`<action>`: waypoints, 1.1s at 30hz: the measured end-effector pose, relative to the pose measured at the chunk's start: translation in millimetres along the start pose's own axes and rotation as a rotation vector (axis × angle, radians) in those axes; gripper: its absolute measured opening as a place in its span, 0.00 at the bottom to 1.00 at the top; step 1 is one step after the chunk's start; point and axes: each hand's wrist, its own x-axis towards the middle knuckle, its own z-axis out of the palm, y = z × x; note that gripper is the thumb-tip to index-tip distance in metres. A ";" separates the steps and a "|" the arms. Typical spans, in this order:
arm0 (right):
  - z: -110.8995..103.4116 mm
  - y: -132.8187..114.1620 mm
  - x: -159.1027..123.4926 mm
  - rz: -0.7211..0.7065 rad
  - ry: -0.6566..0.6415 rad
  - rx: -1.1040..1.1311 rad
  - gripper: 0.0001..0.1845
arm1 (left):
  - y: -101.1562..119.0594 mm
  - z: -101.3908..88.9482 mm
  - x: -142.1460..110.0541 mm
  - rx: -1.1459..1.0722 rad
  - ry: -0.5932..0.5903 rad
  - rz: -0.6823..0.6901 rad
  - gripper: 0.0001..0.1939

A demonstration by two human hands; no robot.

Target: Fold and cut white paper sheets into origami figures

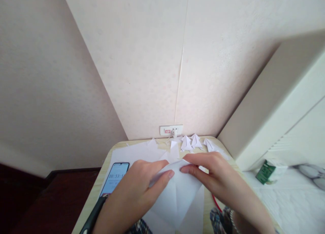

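Between my two hands is a white sheet of paper point(175, 196) with crease lines, raised a little and tilted over the table. My left hand point(147, 183) pinches its upper left edge between thumb and fingers. On the upper right edge, near the top corner, the thumb and fingers of my right hand point(203, 166) are closed. More white paper point(195, 210) lies flat beneath it. Beyond my hands, several folded paper shapes point(186, 143) rest along the back of the table.
The small wooden table point(108, 169) stands against the wall. A phone point(117, 176) showing a running timer lies left of my hands. A wall socket point(171, 130) with a plug is behind the table. A green and white box point(266, 171) sits on a white quilted surface at right.
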 end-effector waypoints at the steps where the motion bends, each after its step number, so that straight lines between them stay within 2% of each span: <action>1: 0.4 0.0 0.3 0.008 0.014 0.032 0.16 | 1.2 -0.1 0.6 -0.021 -0.002 -0.009 0.17; 4: 0.7 1.4 1.0 0.092 0.157 0.202 0.08 | 3.4 -2.6 2.6 -0.093 0.051 -0.045 0.18; 6: 0.6 2.8 1.7 0.153 0.288 0.383 0.02 | 4.0 -5.2 3.4 -0.107 0.171 -0.053 0.18; 7: 0.8 3.3 2.2 0.170 0.342 0.489 0.02 | 4.2 -6.3 3.4 -0.101 0.248 -0.053 0.18; 9: 2.3 2.9 3.0 0.176 0.410 0.708 0.10 | 5.0 -6.9 2.3 -0.084 0.400 -0.054 0.18; 12: 7.9 -1.1 4.1 0.180 0.403 0.973 0.19 | 7.0 -3.2 -1.1 -0.045 0.578 -0.032 0.17; 14: 13.7 -5.2 5.1 0.209 0.378 1.064 0.21 | 8.6 1.8 -3.4 0.006 0.657 -0.018 0.16; 16: 20.0 -8.8 6.9 0.252 0.391 1.087 0.21 | 10.1 7.7 -5.0 0.038 0.697 -0.010 0.13; 19: 26.6 -11.3 9.9 0.289 0.438 1.041 0.16 | 12.3 15.4 -5.7 0.016 0.710 -0.013 0.10; 24: 25.9 -8.4 10.5 0.310 0.481 0.949 0.10 | 12.1 18.7 -4.5 -0.001 0.722 -0.016 0.10; 30: 16.2 -1.3 7.1 0.221 0.505 0.839 0.01 | 5.8 15.5 -4.4 0.059 0.752 0.019 0.10; 33: 13.3 0.6 6.0 0.185 0.511 0.768 0.05 | 3.9 14.0 -5.6 0.085 0.757 -0.013 0.12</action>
